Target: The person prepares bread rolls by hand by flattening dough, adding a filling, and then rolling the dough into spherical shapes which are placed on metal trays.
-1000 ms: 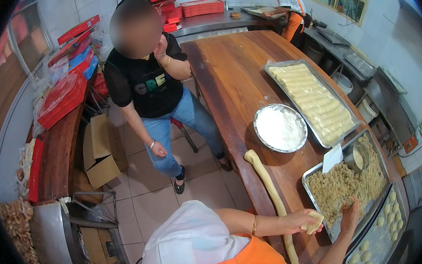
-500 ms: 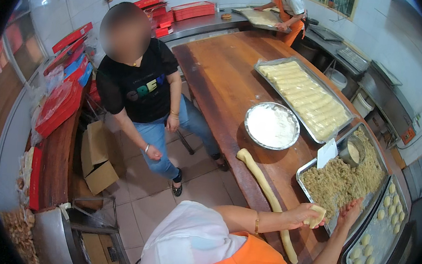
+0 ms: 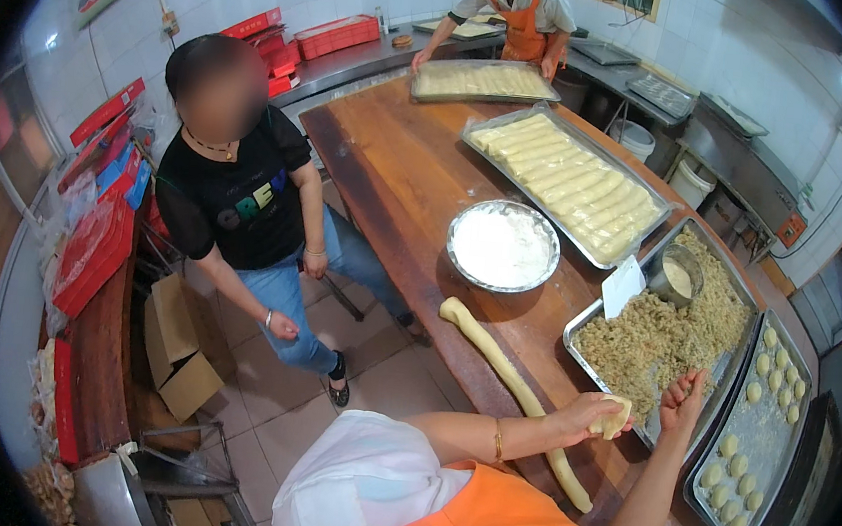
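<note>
My left hand (image 3: 583, 417) is closed around a flattened piece of pale dough (image 3: 613, 418), held above the table's near right edge. My right hand (image 3: 681, 402) is at the near edge of a metal tray (image 3: 580, 349) heaped with crumbly, brownish filling (image 3: 649, 348). Its fingers are curled in, and what they hold, if anything, is hidden. Beneath my left forearm a long dough rope (image 3: 503, 360) lies on the wooden table (image 3: 389, 175). A metal cup (image 3: 677, 275) and a white flat scraper (image 3: 623, 287) rest in the filling.
A bowl of white flour (image 3: 502, 247) and a tray of dough rolls (image 3: 568, 186) are farther along the table. Small dough rounds sit on a tray (image 3: 762, 433) at right. One person (image 3: 257, 189) sits at left; another (image 3: 530, 22) handles a roll tray (image 3: 482, 83) at the far end.
The far person has brought the roll tray onto the table's far end. My right hand's fingers have curled in at the filling. The whole view has shifted slightly.
</note>
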A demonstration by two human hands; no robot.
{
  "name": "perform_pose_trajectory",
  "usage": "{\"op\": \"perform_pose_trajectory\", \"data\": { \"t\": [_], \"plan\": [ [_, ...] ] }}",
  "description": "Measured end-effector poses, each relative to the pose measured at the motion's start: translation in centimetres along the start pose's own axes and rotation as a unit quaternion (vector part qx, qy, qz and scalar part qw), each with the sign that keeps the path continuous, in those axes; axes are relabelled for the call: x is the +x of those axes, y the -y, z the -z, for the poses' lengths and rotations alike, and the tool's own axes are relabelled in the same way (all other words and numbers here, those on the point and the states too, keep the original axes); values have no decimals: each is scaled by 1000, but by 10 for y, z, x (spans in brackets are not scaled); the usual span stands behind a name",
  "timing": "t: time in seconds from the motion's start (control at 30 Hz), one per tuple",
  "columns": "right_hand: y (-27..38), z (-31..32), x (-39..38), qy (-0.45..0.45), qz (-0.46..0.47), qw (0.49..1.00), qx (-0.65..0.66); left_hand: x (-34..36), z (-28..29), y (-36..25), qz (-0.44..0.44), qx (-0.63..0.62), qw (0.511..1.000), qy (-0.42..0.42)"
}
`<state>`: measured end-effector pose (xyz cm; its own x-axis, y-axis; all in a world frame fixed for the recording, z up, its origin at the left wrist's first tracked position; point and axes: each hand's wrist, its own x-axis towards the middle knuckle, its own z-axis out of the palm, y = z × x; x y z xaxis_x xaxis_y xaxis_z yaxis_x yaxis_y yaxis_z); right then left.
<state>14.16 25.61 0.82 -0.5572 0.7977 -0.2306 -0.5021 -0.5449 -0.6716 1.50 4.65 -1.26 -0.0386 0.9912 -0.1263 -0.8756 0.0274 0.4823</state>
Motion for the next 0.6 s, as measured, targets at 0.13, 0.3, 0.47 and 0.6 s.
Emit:
{"op": "perform_pose_trajectory", "data": {
  "t": [0.13, 0.3, 0.47, 0.6],
  "plan": [
    [-11, 30, 11, 89, 65, 983, -148, 19, 2, 0, -21, 45, 998, -45],
    [-16, 12, 10, 10, 202, 902, -380, 68, -8, 5, -41, 109, 988, -105],
    [-22, -57, -44, 69, 306, 738, -598, 114, -28, 3, -66, -42, 989, -126],
    [-29, -63, -56, 26, 361, 562, -744, 123, -23, 3, -31, -56, 992, -112]
  ]
}}
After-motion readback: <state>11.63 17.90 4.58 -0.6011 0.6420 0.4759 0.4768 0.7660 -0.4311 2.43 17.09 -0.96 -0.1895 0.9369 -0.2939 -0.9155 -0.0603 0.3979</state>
